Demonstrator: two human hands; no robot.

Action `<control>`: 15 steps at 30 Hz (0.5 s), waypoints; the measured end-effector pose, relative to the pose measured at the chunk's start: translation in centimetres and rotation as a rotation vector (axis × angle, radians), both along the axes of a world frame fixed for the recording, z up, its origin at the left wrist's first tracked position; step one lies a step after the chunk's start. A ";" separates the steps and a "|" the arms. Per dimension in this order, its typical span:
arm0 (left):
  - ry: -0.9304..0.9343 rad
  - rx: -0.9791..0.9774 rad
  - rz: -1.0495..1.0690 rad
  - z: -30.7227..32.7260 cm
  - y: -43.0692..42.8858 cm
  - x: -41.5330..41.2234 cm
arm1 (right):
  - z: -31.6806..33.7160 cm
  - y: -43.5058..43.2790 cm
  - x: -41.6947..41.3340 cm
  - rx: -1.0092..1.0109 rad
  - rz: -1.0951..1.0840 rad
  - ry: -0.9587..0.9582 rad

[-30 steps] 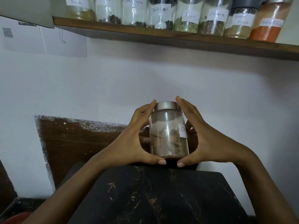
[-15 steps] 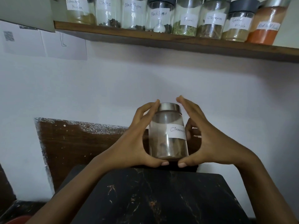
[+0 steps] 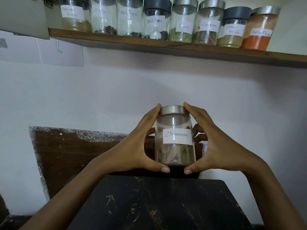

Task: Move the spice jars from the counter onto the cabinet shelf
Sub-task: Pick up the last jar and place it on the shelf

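The top edge of the view cuts off the lids of the three leftmost jars in a row of jars (image 3: pixel 166 19) on a wooden shelf (image 3: pixel 166 45). A pale cabinet door (image 3: pixel 21 15) hides what lies left of them. The first label is blurred; only "Powder" reads clearly. The last label, on a jar of orange-red powder (image 3: pixel 260 30), is smeared but seems to say "Red Chilli Powder". Between them the handwritten white labels read, left to right: "Cloves", "Black Pepper", "Black Pepper" again on a dark-lidded jar (image 3: pixel 156 19), "Fennel", "Cinnamon" and "Garam Masala".

Well below the shelf, a clear cinnamon jar (image 3: pixel 175 123) with a silver lid is held upright in front of the white wall, above the far edge of a black marbled counter (image 3: pixel 157 205). Its white label faces the camera and reads "Cinnamon"; brown sticks lie inside.

The left hand (image 3: pixel 136 150) and right hand (image 3: pixel 216 146) cup the jar from either side. The forefingers curl up to the lid and the thumbs meet under the base. The other fingers are behind the glass and mostly hidden. A worn brown board (image 3: pixel 74 155) leans behind the counter.
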State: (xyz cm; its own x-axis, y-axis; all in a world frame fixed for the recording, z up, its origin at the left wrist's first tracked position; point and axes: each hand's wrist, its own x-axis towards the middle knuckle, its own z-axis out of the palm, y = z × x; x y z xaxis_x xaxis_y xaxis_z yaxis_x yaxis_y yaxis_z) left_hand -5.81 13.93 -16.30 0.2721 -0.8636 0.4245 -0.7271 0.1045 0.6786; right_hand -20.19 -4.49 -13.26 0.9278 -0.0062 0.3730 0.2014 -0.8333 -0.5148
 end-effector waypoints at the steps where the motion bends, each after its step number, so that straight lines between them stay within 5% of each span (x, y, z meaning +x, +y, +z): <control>1: -0.010 0.010 0.006 0.2 -0.1 0.0 | 0.0 -0.1 0.0 -0.007 -0.010 -0.005; 15: -0.123 0.018 -0.128 8.1 -5.7 -1.3 | 4.5 -4.5 -2.9 -0.059 -0.088 -0.135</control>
State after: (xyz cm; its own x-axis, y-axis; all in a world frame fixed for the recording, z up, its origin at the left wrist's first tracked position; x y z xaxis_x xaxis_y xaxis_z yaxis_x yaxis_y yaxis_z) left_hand -7.13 8.27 -8.23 0.1068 -0.8954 0.4322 -0.7863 0.1900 0.5879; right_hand -23.13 -9.04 -8.74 0.8659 -0.0600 0.4966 0.1903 -0.8786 -0.4380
